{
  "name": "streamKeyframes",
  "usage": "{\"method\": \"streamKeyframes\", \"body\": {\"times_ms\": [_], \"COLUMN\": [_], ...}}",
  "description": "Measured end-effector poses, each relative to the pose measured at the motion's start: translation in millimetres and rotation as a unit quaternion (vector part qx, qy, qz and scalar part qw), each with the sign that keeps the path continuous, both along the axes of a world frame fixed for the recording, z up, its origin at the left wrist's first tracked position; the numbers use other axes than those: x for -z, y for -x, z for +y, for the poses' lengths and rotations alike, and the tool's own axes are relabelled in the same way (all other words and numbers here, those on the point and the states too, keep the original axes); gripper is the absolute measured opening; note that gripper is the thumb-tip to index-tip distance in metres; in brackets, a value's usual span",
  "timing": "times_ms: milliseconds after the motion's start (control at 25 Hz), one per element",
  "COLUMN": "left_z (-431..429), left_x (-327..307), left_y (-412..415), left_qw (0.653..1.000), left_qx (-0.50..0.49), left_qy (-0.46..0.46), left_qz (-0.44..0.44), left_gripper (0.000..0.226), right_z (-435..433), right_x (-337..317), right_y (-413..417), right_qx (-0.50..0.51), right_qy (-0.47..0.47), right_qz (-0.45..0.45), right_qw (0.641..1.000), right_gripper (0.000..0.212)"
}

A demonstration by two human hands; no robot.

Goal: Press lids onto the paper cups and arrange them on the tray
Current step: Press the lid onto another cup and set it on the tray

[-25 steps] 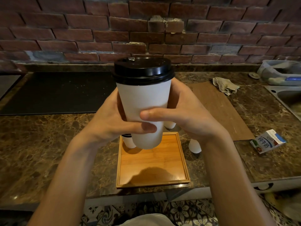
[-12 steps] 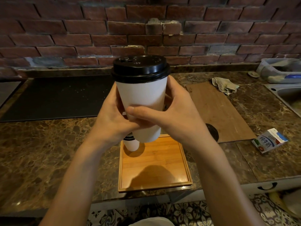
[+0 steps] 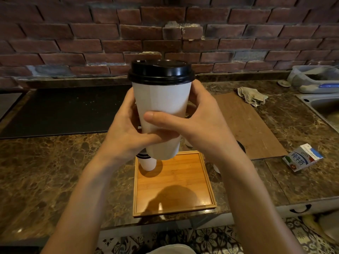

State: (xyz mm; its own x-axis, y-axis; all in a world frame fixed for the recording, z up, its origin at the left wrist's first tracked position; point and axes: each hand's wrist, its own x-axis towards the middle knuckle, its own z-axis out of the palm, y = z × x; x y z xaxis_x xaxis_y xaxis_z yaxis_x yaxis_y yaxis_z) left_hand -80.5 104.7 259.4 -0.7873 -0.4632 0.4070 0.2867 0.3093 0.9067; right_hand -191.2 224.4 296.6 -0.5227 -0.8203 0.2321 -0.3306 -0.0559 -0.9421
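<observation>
while raised above the tray [image 3: 205, 173], both left hand [image 3: 126, 132] and right hand [image 3: 200, 123] curl around the lidded cup [image 3: 161, 103].

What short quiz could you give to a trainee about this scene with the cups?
1. Choose one: the white paper cup with the black lid is held by A) one hand, B) both hands, C) no hand.
2. True or false: a second cup stands on the wooden tray, at its far left corner.
3. Fill in: the milk carton lies to the ___ of the tray.

Key: 1 B, the left hand and the right hand both grip it above the tray. 2 true. 3 right.
</observation>
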Motion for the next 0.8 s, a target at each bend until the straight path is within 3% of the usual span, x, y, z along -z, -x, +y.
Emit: {"method": "streamKeyframes", "body": {"times_ms": [360, 800], "left_z": [-4, -7], "left_x": [-2, 7], "left_y": [-5, 2], "left_qw": [0.997, 0.999], "left_qx": [0.075, 0.042], "left_qy": [-0.006, 0.000], "left_qz": [-0.025, -0.014], "left_gripper": [0.075, 0.070], "right_z": [3, -1], "right_x": [2, 5], "right_y": [15, 19], "right_qx": [-0.123, -0.122], "right_qy": [0.003, -0.016], "right_qz": [-0.060, -0.048], "right_qw": [0.991, 0.991], "right_gripper": [0.068, 0.062]}}
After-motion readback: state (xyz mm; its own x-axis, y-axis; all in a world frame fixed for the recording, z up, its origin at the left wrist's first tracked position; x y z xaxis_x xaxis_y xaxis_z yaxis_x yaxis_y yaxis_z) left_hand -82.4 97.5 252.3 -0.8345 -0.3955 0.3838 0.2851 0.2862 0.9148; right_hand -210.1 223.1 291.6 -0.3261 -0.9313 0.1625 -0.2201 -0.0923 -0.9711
